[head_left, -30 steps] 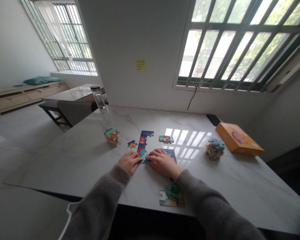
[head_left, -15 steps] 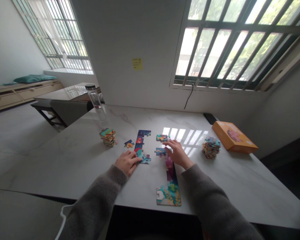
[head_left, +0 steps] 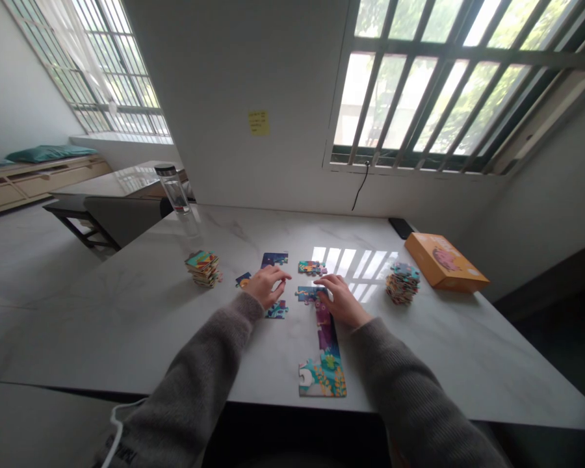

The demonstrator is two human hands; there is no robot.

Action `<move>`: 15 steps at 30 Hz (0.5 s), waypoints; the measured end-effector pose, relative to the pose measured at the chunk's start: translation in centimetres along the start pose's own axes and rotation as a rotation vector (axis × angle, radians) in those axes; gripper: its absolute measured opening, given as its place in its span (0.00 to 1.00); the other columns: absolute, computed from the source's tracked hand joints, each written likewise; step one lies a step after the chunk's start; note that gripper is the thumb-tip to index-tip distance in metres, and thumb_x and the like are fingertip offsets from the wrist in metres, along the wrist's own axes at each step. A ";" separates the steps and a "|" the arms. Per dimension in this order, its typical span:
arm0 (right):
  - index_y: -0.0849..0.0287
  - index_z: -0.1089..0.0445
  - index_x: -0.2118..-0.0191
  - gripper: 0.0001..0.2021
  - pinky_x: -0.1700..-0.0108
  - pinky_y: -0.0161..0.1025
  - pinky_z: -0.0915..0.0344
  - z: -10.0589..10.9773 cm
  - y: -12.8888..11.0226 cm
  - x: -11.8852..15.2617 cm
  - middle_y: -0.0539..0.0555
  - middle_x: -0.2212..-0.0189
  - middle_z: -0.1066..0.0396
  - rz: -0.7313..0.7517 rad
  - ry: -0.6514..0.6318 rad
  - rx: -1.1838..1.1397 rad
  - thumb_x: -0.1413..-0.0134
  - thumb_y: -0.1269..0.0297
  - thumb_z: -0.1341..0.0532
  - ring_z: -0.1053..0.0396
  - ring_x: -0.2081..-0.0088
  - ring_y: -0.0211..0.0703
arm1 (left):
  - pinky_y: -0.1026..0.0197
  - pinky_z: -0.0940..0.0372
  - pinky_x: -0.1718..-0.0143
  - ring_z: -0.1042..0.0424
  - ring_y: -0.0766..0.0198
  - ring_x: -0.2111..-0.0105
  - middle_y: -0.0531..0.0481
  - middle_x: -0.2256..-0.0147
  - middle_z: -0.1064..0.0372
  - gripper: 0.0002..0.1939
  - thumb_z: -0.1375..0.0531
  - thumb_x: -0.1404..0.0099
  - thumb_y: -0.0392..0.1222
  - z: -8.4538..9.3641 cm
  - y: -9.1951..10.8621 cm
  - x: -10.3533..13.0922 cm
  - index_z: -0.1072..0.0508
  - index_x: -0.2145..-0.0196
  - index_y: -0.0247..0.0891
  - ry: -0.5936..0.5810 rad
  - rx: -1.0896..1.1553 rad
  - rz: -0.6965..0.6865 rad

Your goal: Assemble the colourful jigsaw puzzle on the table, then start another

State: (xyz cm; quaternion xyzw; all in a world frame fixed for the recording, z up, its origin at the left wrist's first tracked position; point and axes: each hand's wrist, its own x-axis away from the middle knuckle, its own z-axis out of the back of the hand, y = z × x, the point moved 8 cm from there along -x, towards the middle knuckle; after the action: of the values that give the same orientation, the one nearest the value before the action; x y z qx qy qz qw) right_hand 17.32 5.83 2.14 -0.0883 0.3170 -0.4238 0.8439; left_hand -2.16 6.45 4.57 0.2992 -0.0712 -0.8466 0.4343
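My left hand point(head_left: 268, 286) hovers over the middle of the left jigsaw strip, fingers loosely bent and apart, with nothing seen in them. It hides most of that strip; a dark blue top piece point(head_left: 272, 259) and a teal bottom piece point(head_left: 277, 311) show. My right hand point(head_left: 344, 302) lies at the upper end of the right jigsaw strip point(head_left: 325, 335), thumb and forefinger apart over a blue end piece point(head_left: 306, 294). Just beyond it sits a separate colourful joined section point(head_left: 311, 267). A loose dark blue and orange piece point(head_left: 242, 280) lies left of my left hand.
Stacks of puzzle pieces stand at left point(head_left: 203, 268) and right point(head_left: 402, 284). An orange box point(head_left: 446, 263) and a black phone point(head_left: 400, 227) lie at the right. A glass bottle point(head_left: 175, 190) stands at the table's back left corner. Window light glares on the marble tabletop point(head_left: 195, 351).
My left hand has lifted from the lower end of the left strip and moved up and rightward over its middle. My right hand stays at the blue end piece. The view has shifted slightly.
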 end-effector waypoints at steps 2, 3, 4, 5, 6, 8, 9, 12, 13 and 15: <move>0.55 0.29 0.47 0.13 0.46 0.55 0.33 0.3 -1.3 0.5 0.60 0.54 0.30 0.018 -0.002 -0.013 0.37 0.67 0.41 0.36 0.49 0.53 | 0.52 0.37 0.49 0.31 0.53 0.54 0.44 0.56 0.28 0.16 0.45 0.33 0.37 -0.5 -0.8 0.2 0.24 0.51 0.39 0.020 -0.065 0.030; 0.55 0.30 0.47 0.14 0.45 0.55 0.33 0.4 -2.2 0.9 0.60 0.53 0.30 0.031 -0.012 -0.015 0.37 0.66 0.41 0.36 0.48 0.53 | 0.51 0.38 0.47 0.32 0.52 0.52 0.43 0.53 0.29 0.17 0.44 0.34 0.38 -0.6 -1.2 0.4 0.26 0.48 0.38 0.027 -0.105 0.050; 0.54 0.30 0.45 0.15 0.44 0.55 0.33 0.4 -3.2 1.4 0.60 0.51 0.31 0.044 -0.031 -0.015 0.37 0.65 0.40 0.36 0.47 0.53 | 0.50 0.38 0.45 0.33 0.51 0.50 0.42 0.50 0.30 0.20 0.44 0.34 0.39 -0.8 -1.7 0.7 0.28 0.45 0.38 0.031 -0.144 0.073; 0.53 0.31 0.44 0.17 0.43 0.56 0.34 0.3 -4.2 2.1 0.60 0.49 0.32 0.053 -0.058 -0.007 0.38 0.63 0.39 0.37 0.46 0.54 | 0.49 0.39 0.44 0.34 0.51 0.47 0.42 0.47 0.32 0.22 0.44 0.33 0.41 -0.8 -2.3 1.0 0.30 0.42 0.38 0.034 -0.180 0.102; 0.53 0.33 0.42 0.20 0.41 0.56 0.36 0.1 -5.3 2.9 0.61 0.46 0.34 0.060 -0.092 0.007 0.39 0.62 0.38 0.38 0.43 0.54 | 0.49 0.41 0.42 0.36 0.50 0.45 0.41 0.44 0.34 0.24 0.44 0.33 0.43 -0.9 -2.8 1.3 0.33 0.40 0.38 0.034 -0.214 0.136; 0.55 0.36 0.38 0.25 0.37 0.58 0.40 -0.3 -7.3 4.6 0.63 0.40 0.38 0.077 -0.160 0.042 0.40 0.57 0.38 0.43 0.38 0.57 | 0.49 0.43 0.38 0.40 0.49 0.40 0.40 0.38 0.39 0.28 0.45 0.31 0.46 -1.2 -3.7 1.6 0.37 0.36 0.38 0.017 -0.280 0.215; 0.56 0.37 0.37 0.27 0.35 0.59 0.42 -0.5 -8.0 5.5 0.63 0.37 0.41 0.083 -0.189 0.061 0.40 0.56 0.37 0.46 0.36 0.59 | 0.49 0.45 0.37 0.41 0.49 0.38 0.39 0.36 0.42 0.29 0.46 0.31 0.47 -1.4 -4.0 1.7 0.39 0.35 0.37 -0.003 -0.314 0.253; 0.56 0.42 0.33 0.33 0.33 0.63 0.48 -0.8 -9.1 7.6 0.64 0.31 0.51 0.063 -0.248 0.124 0.41 0.50 0.38 0.56 0.30 0.64 | 0.47 0.51 0.33 0.49 0.47 0.33 0.37 0.32 0.50 0.32 0.47 0.30 0.51 -2.5 -4.2 1.5 0.43 0.32 0.36 -0.093 -0.400 0.313; 0.55 0.44 0.32 0.35 0.33 0.65 0.49 -0.8 -9.1 8.1 0.64 0.29 0.54 0.042 -0.264 0.146 0.41 0.49 0.38 0.59 0.29 0.65 | 0.46 0.53 0.33 0.52 0.47 0.32 0.36 0.31 0.53 0.33 0.47 0.29 0.52 -3.0 -4.1 1.4 0.44 0.32 0.36 -0.125 -0.417 0.321; 0.54 0.48 0.30 0.36 0.33 0.67 0.51 -0.9 -8.8 8.6 0.63 0.28 0.60 -0.006 -0.289 0.183 0.39 0.48 0.40 0.62 0.28 0.66 | 0.45 0.56 0.32 0.56 0.45 0.30 0.35 0.29 0.57 0.34 0.48 0.29 0.54 -3.8 -4.0 1.3 0.46 0.31 0.35 -0.183 -0.436 0.330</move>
State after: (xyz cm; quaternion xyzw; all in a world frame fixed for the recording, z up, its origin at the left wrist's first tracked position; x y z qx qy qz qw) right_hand 14.80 -6.22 1.14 -0.0722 0.1523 -0.4362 0.8839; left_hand -3.31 8.37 -0.61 0.1054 0.0259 -0.7834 0.6120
